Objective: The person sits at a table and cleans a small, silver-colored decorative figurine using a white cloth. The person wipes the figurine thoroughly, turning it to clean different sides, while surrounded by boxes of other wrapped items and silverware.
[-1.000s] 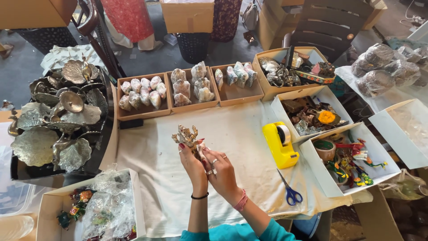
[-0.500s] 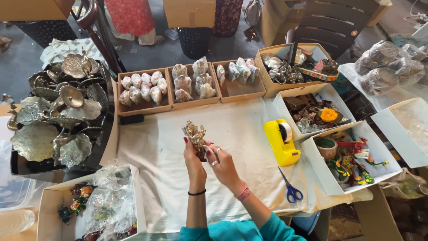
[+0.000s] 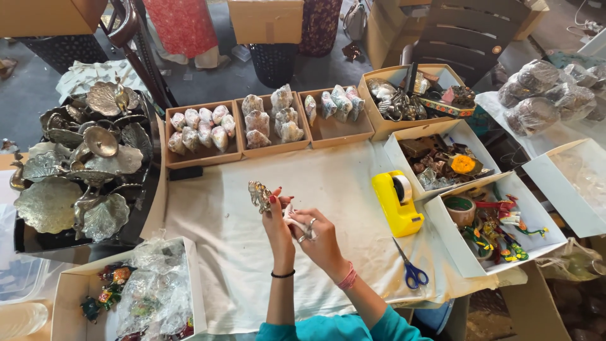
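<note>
The left hand (image 3: pixel 278 218) and the right hand (image 3: pixel 315 237) are meeting above the white cloth (image 3: pixel 240 252) that is covering the bench (image 3: pixel 480 287). The left fingers (image 3: pixel 273 201) are grasping a small metal ornament (image 3: pixel 259 194), which is sticking out to the left of the hand, above the cloth and well to the left of the yellow tape dispenser (image 3: pixel 396 202). The right fingers (image 3: pixel 306 226) are closing on a piece of white wrapping (image 3: pixel 291 218) that is touching the left hand. Compared with half a second ago, the ornament is now sitting lower and is tilting more to the left, and the white wrapping is showing more clearly between the hands.

Left of the dispenser and nearest to the person, a white box (image 3: pixel 69 297) is holding plastic-wrapped colourful figures. A pair of blue scissors (image 3: pixel 410 268) is lying just below the dispenser on the cloth. Right of the dispenser, two white boxes are standing: one with colourful trinkets (image 3: pixel 499 230) and, beyond it, one with brown pieces (image 3: pixel 442 158).

Farther left of the dispenser, a pile of metal leaf dishes (image 3: pixel 82 170) is resting on a dark tray. Beyond the dispenser, three cardboard trays (image 3: pixel 271 123) with wrapped pieces are standing in a row, as before.
</note>
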